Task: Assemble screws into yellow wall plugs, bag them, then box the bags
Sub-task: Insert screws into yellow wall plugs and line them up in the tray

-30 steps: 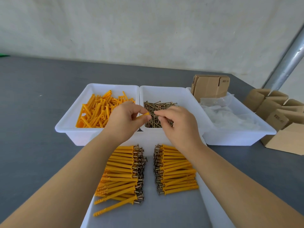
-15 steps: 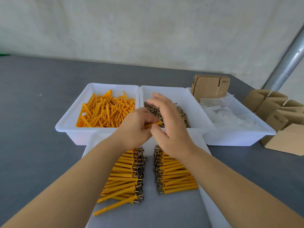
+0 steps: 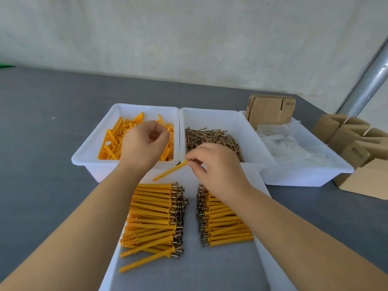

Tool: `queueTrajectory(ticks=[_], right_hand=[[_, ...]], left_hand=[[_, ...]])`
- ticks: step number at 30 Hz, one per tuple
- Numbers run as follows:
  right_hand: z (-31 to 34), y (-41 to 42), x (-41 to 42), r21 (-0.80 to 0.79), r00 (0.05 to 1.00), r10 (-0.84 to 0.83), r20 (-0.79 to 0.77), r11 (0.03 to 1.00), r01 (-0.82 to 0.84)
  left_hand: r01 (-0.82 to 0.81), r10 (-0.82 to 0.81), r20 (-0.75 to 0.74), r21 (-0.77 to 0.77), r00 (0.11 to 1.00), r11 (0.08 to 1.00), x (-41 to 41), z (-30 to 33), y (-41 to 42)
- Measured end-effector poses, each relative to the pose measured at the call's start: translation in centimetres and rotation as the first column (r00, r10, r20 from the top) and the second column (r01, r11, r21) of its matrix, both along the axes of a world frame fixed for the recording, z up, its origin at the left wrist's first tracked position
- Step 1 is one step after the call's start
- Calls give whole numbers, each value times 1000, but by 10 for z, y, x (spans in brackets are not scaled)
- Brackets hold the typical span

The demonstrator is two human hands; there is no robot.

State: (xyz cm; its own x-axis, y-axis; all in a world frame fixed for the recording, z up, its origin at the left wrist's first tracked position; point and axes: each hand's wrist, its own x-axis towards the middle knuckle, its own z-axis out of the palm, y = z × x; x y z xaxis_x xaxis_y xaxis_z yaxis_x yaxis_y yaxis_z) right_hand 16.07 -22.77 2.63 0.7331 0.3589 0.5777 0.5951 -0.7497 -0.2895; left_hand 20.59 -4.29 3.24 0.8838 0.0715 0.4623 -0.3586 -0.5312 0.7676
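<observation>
The two hands have parted: half a second ago they met over one plug above the near edge of the bins, and now the left hand (image 3: pixel 144 143) has gone back over the bin of loose plugs (image 3: pixel 126 110) while the right hand (image 3: pixel 212 164) alone keeps the plug (image 3: pixel 171 170). That suggests the screw is already seated in this one, though the head end sits hidden under the fingertips, so I cannot confirm it. The plug hangs slanted, its tip pointing down and left, just above the left pile of finished plugs (image 3: pixel 154 217) in the near tray (image 3: pixel 260 261), with a second pile (image 3: pixel 225 222) beside it on the right. It likely goes onto one of these piles next.

The right hand pinches the plug's upper end between thumb and fingertips, the other fingers curled in. The left hand hovers with fingers curled loosely toward the thumb above the loose plugs; whether it has already caught one, I cannot tell. Beyond lie the screw bin (image 3: pixel 210 114), the bin of clear bags (image 3: pixel 304 175) and the cardboard boxes (image 3: pixel 357 141), so bagging and boxing look not yet begun.
</observation>
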Motion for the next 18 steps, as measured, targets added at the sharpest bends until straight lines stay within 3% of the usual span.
queueTrajectory(ticks=[3, 8, 12, 15, 18], right_hand=[[-5, 10, -2, -96, 999, 35, -28, 995, -38], [-16, 28, -5, -227, 997, 67, -24, 971, -70], [-20, 33, -2, -316, 972, 122, -199, 931, -181], [-16, 27, -4, -203, 975, 161, -153, 960, -190], [-8, 13, 6, -57, 996, 50, -68, 997, -54]], left_hand=[[-97, 100, -32, 76, 995, 992, 8, -8, 6], [-119, 124, -10, 223, 992, 967, 17, -17, 7], [-116, 159, -85, 375, 984, 920, 24, -22, 8], [-56, 190, -206, 523, 960, 851, 23, -23, 6], [58, 263, -347, 695, 900, 717, 25, -22, 0]])
